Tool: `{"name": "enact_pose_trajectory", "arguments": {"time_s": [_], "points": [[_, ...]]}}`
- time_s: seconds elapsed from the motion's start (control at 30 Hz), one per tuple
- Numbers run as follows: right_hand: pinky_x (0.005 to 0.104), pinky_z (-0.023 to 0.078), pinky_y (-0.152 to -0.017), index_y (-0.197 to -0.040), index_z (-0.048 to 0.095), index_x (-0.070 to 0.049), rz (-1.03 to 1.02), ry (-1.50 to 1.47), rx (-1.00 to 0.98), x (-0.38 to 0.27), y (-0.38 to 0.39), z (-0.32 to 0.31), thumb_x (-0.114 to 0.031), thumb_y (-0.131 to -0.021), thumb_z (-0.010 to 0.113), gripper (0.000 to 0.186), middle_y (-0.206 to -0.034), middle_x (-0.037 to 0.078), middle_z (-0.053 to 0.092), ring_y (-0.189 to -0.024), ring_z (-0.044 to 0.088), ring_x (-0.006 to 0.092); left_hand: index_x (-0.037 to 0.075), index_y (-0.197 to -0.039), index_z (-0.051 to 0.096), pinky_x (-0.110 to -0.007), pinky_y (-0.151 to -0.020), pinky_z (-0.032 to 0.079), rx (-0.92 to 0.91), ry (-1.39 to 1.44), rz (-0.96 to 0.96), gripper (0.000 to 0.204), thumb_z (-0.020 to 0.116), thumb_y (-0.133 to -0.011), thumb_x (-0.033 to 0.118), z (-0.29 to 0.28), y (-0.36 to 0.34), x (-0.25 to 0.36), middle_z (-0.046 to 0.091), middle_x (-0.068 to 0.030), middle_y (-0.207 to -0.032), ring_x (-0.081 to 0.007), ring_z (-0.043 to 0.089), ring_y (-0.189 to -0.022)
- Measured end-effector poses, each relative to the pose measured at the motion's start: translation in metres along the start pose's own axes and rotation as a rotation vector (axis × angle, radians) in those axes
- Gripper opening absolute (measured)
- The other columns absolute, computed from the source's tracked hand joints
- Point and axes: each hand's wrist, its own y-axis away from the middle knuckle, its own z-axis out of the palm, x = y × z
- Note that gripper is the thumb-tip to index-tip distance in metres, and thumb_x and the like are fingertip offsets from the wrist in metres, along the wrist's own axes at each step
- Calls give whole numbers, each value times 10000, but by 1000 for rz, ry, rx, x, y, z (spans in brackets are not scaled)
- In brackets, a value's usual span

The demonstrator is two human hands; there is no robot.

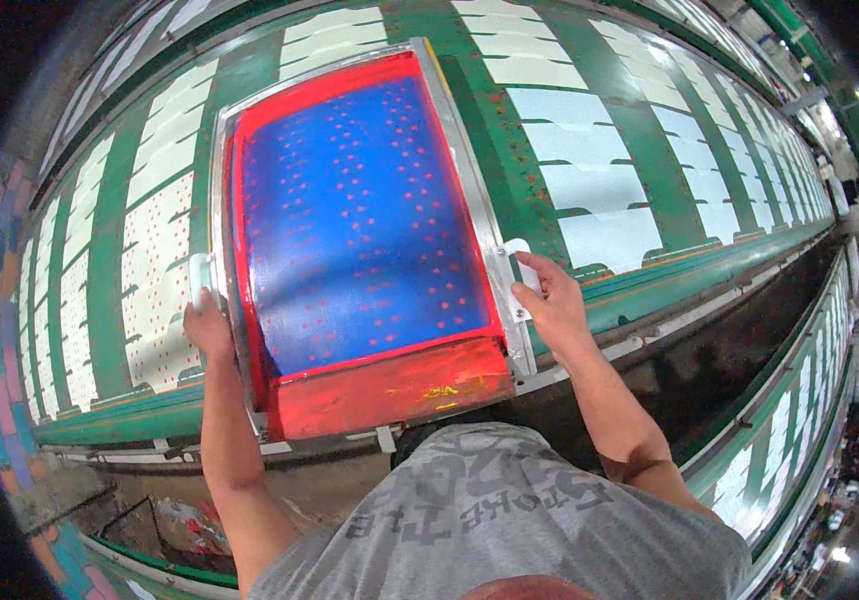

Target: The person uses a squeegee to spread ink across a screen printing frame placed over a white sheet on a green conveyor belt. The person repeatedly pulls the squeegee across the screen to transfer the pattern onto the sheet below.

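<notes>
A screen-printing frame [470, 190] lies across the green table in front of me, with a metal border, a blue mesh [350, 220] dotted in red, and red ink smeared round its edges. A wide band of red ink [390, 390] covers its near end. My left hand [209, 325] is closed on the white handle [200, 275] at the frame's left side. On the opposite side, my right hand [550, 300] grips another white handle [522, 262], thumb and fingers wrapped about it. What lies under the frame is hidden.
The long green table [635, 150] carries rows of white cut pieces. Pieces left of the frame [158, 270] bear red dots; those on the right [590, 190] look plain. A rail [640, 345] runs along the near edge. Another table [780, 440] stands at the lower right.
</notes>
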Motion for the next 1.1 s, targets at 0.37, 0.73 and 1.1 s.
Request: {"name": "enact_pose_trajectory", "arguments": {"time_s": [0.37,0.73,1.1], "points": [[436,488,-1142,-1340,734,-55,-200,139,86,22,-51,-94,-169,-936,784,422,-1333,239,728,-1293,673,368,-125,-1198,713,-440,-737,565,-91,524,-176,456,676,-1080,314,11,43,121,761,-202,-1028,-288,716,-819],[417,509,-1104,-1307,751,-36,-104,168,118,125,-124,-295,-206,-935,784,410,-1320,201,755,-1273,692,338,-121,-1227,704,-424,-822,547,-102,524,-126,439,641,-1092,292,103,208,290,752,-190,-1095,-246,690,-916],[307,489,-860,-1365,738,-25,-1,149,129,203,-155,-421,-149,-966,753,418,-1204,49,746,-940,583,108,-62,-975,738,-434,-716,510,-14,551,-41,322,708,-1064,246,177,305,349,738,-130,-823,-214,631,-747]]}}
